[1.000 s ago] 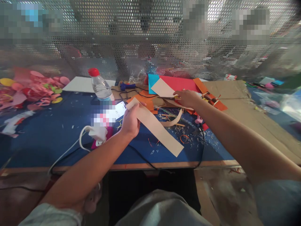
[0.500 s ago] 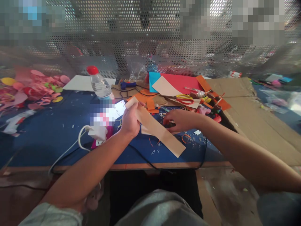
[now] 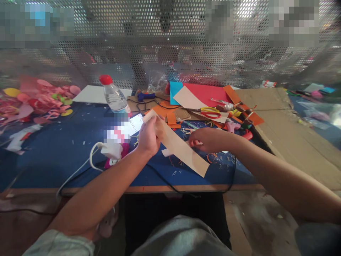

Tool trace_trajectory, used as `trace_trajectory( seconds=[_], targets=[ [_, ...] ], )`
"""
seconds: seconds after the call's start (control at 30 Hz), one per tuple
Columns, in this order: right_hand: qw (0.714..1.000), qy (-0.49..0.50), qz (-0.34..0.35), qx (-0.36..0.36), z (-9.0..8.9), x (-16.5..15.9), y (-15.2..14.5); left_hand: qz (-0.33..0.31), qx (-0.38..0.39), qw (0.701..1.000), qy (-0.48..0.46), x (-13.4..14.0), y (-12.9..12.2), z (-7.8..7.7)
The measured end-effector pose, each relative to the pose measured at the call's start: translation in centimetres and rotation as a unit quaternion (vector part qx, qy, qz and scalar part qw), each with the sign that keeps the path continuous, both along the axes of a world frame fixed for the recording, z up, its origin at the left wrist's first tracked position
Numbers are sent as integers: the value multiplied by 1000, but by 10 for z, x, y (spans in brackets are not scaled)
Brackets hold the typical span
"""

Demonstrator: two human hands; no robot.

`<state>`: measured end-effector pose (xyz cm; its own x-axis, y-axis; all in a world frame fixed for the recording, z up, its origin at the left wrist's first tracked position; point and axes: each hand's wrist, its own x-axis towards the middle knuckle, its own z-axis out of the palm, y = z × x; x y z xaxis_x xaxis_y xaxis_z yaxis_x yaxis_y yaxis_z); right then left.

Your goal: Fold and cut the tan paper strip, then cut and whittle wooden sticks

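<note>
A long tan paper strip (image 3: 183, 149) slants down to the right across the view, its upper end pinched in my left hand (image 3: 149, 137). Under it, the end of a smaller pale paper piece (image 3: 167, 153) shows; the rest is hidden. My right hand (image 3: 206, 139) is just right of the strip, low over the table, with fingers curled together. Whatever its fingertips grip, if anything, I cannot make out. Beyond that hand lie red-and-yellow-handled scissors (image 3: 210, 112) and a pink glue-gun-like object (image 3: 232, 126).
A lit phone (image 3: 135, 122) and a white plug (image 3: 112, 150) stand left of my left hand, near a red-capped bottle (image 3: 115, 96). Orange, red and tan sheets pile up behind. Cardboard (image 3: 298, 142) covers the right side. A black cable (image 3: 162, 177) crosses the front edge.
My right hand's fingers have curled in and closed from a looser, parted pose. The pale piece under the strip has shifted slightly downward. My left hand keeps its hold on the strip.
</note>
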<state>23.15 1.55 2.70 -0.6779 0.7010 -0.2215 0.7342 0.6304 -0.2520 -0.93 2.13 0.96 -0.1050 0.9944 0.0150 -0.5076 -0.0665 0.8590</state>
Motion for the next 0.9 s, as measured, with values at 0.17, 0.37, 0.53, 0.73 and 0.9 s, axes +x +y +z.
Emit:
trace_trajectory(
  seconds=[0.17,0.37,0.53,0.73,0.9],
  targets=[
    [983,47,-115,132,14,17,28,-17,-8,1000,-16,-1,0,-1],
    [894,142,-266,332,35,44,69,-10,-6,1000,16,-2,1,-1],
    [851,324,-270,314,22,36,75,-16,-5,1000,-15,-2,1,-1],
    [922,355,-109,110,-13,1,30,-32,2,998,-47,-1,1,-3],
    [944,320,-41,74,-28,-15,4,-27,6,997,-73,-1,3,-4]
  ],
)
